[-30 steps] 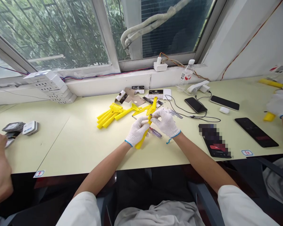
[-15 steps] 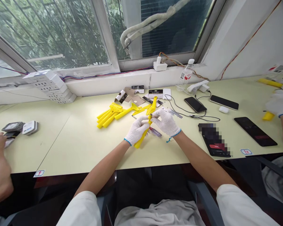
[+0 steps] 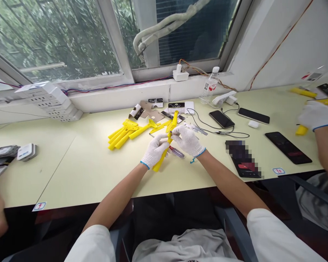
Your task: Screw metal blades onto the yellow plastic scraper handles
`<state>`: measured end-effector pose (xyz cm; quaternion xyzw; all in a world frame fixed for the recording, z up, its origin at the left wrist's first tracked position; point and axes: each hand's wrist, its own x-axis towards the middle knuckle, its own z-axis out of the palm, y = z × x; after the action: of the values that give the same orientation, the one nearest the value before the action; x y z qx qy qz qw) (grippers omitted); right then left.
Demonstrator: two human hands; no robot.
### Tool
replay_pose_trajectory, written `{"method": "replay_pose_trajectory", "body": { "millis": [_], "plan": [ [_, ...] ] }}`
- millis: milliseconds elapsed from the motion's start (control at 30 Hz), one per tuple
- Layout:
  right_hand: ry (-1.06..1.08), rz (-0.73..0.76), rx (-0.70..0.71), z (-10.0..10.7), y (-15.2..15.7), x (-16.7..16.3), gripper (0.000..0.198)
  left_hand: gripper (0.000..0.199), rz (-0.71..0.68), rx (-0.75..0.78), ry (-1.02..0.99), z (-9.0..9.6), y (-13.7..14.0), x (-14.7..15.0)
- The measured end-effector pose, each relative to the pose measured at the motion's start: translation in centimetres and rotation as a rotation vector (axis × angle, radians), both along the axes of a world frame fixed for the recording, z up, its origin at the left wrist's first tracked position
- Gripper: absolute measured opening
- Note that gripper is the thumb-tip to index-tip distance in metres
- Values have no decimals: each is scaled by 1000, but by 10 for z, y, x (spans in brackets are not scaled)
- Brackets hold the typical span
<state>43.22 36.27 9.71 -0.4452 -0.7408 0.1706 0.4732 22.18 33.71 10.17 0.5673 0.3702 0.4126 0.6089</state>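
White gloves cover both my hands. My left hand is closed round a long yellow plastic handle, which slants up and away from me. At the handle's narrow upper part, the fingers of my right hand are pinched together on a small dark piece too tiny to name. Another yellow piece shows just beyond my fingertips. A screwdriver with a clear and red grip lies on the table below my right hand. Several yellow handles lie in a group to the left of my hands.
Opened card packaging and thin metal blades lie behind my hands. To the right are phones, a cable, a power strip and a bottle. White boxes are stacked at left. A co-worker's gloved hand is at far right.
The view has shifted slightly, so most things sit a little further left. My hands keep the same hold on the yellow handle. The left co-worker's hand has moved mostly out of view.
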Motion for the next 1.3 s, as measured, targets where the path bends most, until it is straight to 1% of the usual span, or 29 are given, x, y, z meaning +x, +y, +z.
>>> {"method": "replay_pose_trajectory", "body": {
  "millis": [100, 200, 267, 433, 567, 667, 800, 933, 1000, 1167, 1300],
  "plan": [
    [4, 1, -3, -1, -2, -4, 32, 43, 2, 9, -21, 0, 1, 0],
    [10, -8, 6, -4, -2, -7, 35, 45, 1, 5, -42, -1, 2, 0],
    [15, -19, 16, -6, -1, -8, 33, 45, 3, -4, -54, -2, 2, -1],
    [22, -46, 37, -9, 3, -8, 14, 45, 11, -24, -71, -2, 2, -1],
    [18, -51, 42, -5, 3, -9, 13, 47, 25, -21, -55, 0, 0, 0],
    [13, -46, 38, 0, 0, -11, 20, 45, 36, -17, -55, -1, -1, 2],
    [17, -35, 28, 5, -6, -16, 36, 40, 48, -4, -58, -3, -1, 3],
    [29, -25, 29, 5, -8, -18, 39, 43, 47, -21, -66, -4, -1, 2],
    [34, -19, 34, 3, -6, -17, 35, 47, 45, -31, -69, -3, -1, 1],
    [37, 7, 70, -4, 1, -12, 8, 49, 31, -30, -61, -1, -1, 1],
    [52, 19, 92, -6, 2, -10, 5, 47, 29, -19, -52, -3, 0, 0]
  ]
}}
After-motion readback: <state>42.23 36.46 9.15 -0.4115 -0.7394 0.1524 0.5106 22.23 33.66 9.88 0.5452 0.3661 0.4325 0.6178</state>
